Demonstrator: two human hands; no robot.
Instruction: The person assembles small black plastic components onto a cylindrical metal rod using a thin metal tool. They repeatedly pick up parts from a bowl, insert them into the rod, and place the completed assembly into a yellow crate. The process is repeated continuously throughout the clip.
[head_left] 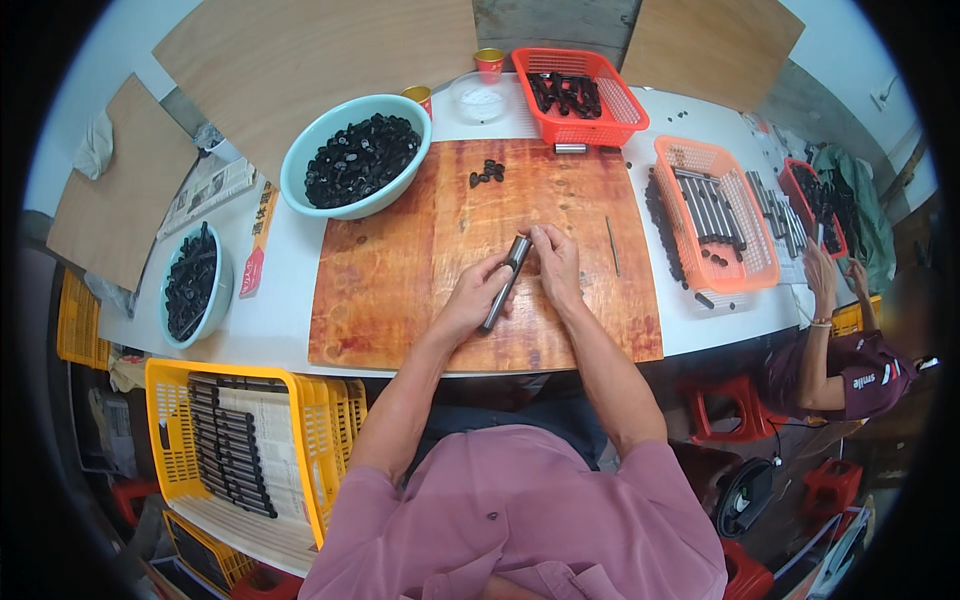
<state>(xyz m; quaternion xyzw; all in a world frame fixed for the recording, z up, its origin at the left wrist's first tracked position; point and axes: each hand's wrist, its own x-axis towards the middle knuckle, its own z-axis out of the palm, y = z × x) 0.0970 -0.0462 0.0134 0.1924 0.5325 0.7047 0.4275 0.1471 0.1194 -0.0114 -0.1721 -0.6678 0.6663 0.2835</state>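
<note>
Head view: L hand [474,296] wrapped round metal tube [497,309] above wooden board [400,260], nr front edge of counter [270,325], R hand [556,264] at its upper end (pinch or touch: can't tell); if L grip slackens, smooth tube could slip & roll off.

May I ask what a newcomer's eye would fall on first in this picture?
Probably the turquoise bowl heaped with small black parts, at the wooden board's upper left corner. Over the board, the left hand holds a metal tube, the right hand at its upper end. The yellow crate of dark rods at lower left also stands out.
</note>
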